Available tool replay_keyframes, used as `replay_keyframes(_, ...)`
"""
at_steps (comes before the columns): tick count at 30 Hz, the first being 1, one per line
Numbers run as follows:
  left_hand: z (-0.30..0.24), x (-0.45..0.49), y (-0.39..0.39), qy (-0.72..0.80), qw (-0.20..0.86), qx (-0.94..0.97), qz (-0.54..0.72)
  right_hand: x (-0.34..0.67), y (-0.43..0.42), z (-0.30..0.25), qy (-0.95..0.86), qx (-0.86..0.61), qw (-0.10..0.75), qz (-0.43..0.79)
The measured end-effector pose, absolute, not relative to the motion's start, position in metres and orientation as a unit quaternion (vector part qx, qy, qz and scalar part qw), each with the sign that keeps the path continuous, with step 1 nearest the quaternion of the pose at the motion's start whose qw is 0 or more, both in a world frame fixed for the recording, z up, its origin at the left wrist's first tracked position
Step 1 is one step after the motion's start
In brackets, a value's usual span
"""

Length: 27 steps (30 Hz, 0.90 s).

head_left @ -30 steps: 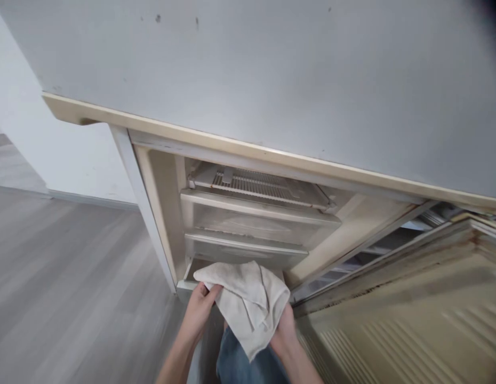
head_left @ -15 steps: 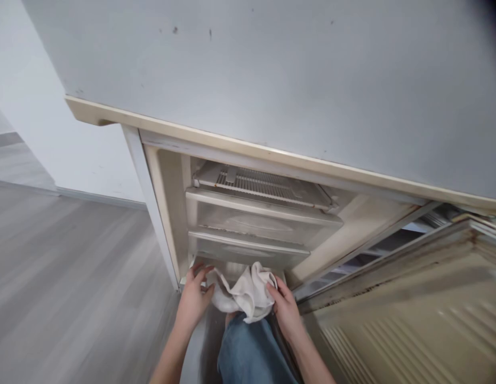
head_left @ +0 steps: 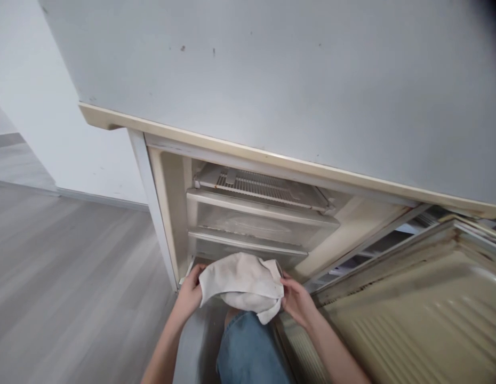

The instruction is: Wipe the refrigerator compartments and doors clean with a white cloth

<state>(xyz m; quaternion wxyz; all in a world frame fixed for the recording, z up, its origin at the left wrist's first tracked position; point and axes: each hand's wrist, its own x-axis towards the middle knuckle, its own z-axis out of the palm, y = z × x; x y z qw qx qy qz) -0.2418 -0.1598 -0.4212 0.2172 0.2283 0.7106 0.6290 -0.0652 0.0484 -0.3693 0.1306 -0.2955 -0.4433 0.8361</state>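
A crumpled white cloth (head_left: 242, 282) spans the space between my hands, low at the mouth of a freezer compartment. My left hand (head_left: 188, 294) grips its left side, and my right hand (head_left: 298, 302) pinches its right edge. The cloth lies just below a clear plastic drawer (head_left: 248, 245) and hides the compartment's bottom ledge. Above that drawer sit a second drawer (head_left: 262, 218) and a wire rack (head_left: 256, 184).
The grey refrigerator body (head_left: 272, 80), with its cream trim (head_left: 272, 156), overhangs the compartment. An opened door with a stained, ribbed liner (head_left: 416, 312) stands at right. My denim-covered knee (head_left: 248, 349) is below the cloth. A grey wood-look floor (head_left: 72, 266) and white wall (head_left: 52, 122) lie left.
The cloth has spread wider and risen against the lower drawer. My right hand has moved outward to the right, and the view has shifted slightly.
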Motion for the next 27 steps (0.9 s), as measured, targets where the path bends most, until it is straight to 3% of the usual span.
replay_keyframes(5,-0.405,-0.246,-0.182,0.577,0.279,0.145,0.754,-0.059,0.057,-0.37,-0.476,-0.219,0.117,0.844)
replay_keyframes(10,-0.389,-0.242,-0.187,0.56,0.324,0.106,0.755,-0.064,0.067,-0.375,-0.448,-0.245,0.09,0.855)
replay_keyframes(15,-0.382,-0.242,-0.188,0.52,0.299,0.045,0.799,-0.077,0.061,-0.388,-0.486,-0.251,0.094,0.832)
replay_keyframes(18,-0.383,-0.243,-0.191,0.571,0.297,0.137,0.753,-0.09,0.054,-0.4,-0.538,-0.259,0.114,0.794)
replay_keyframes(23,-0.402,-0.25,-0.197,0.748,0.24,0.246,0.567,-0.101,0.061,-0.413,-0.703,-0.236,0.189,0.643)
replay_keyframes(27,-0.408,-0.259,-0.209,0.757,0.159,0.294,0.562,-0.086,0.074,-0.412,-0.793,-0.236,0.293,0.479)
